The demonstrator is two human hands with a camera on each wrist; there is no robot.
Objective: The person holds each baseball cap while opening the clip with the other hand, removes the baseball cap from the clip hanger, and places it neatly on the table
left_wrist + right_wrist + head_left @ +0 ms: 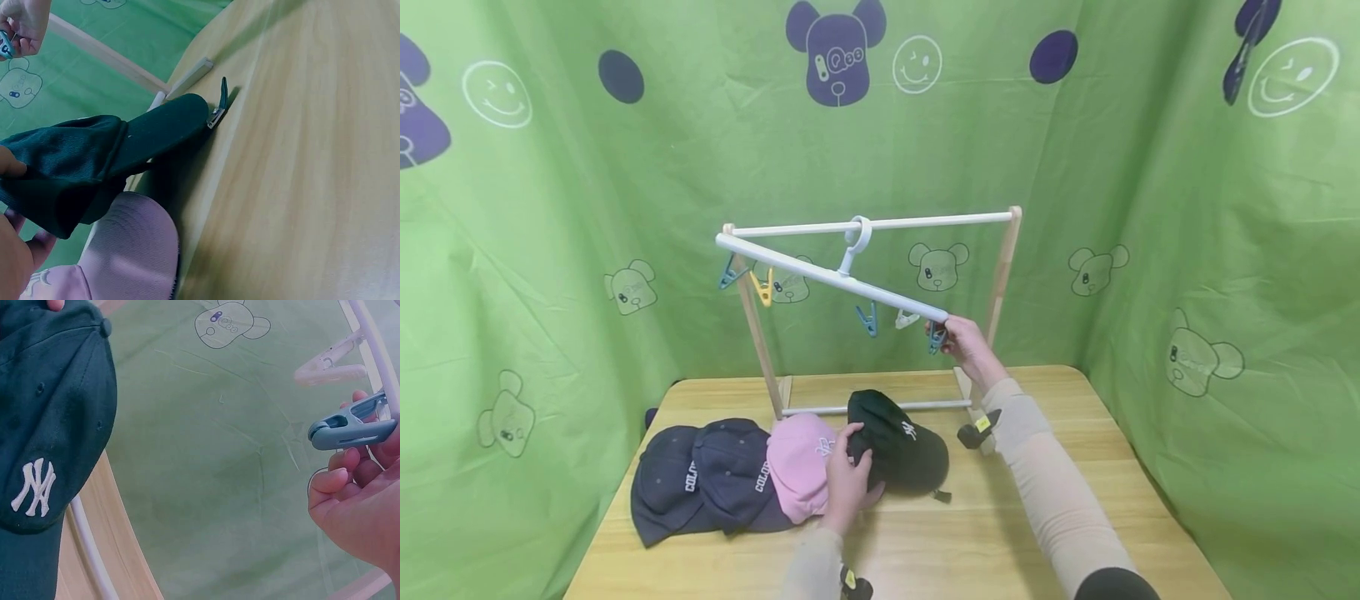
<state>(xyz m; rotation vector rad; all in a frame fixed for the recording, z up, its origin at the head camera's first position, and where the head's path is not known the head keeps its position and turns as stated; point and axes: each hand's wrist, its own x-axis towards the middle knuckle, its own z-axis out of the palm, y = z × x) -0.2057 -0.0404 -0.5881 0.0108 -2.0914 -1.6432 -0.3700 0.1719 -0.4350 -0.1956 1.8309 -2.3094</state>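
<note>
My left hand (847, 479) grips a dark green cap (891, 442) by its crown edge, thumb and fingers on the fabric. The cap's white letters and brim point right, and a strap with a metal buckle (215, 117) dangles from it. At the lowered right end of a white hanger (805, 268), my right hand (966, 346) holds the end with a blue clip (350, 425) among its curled fingers. The hanger tilts, its hook (861, 237) over the rack's top bar. Along it hang a yellow clip (763, 287), a white clip (906, 318) and other blue clips.
A wood-legged rack (1000, 275) with white bars stands at the back of the wooden table (1075, 500). Left of the held cap, a pink cap (797, 462) and two dark navy caps (730, 475) overlap in a row. Green printed curtains (700, 167) surround the table.
</note>
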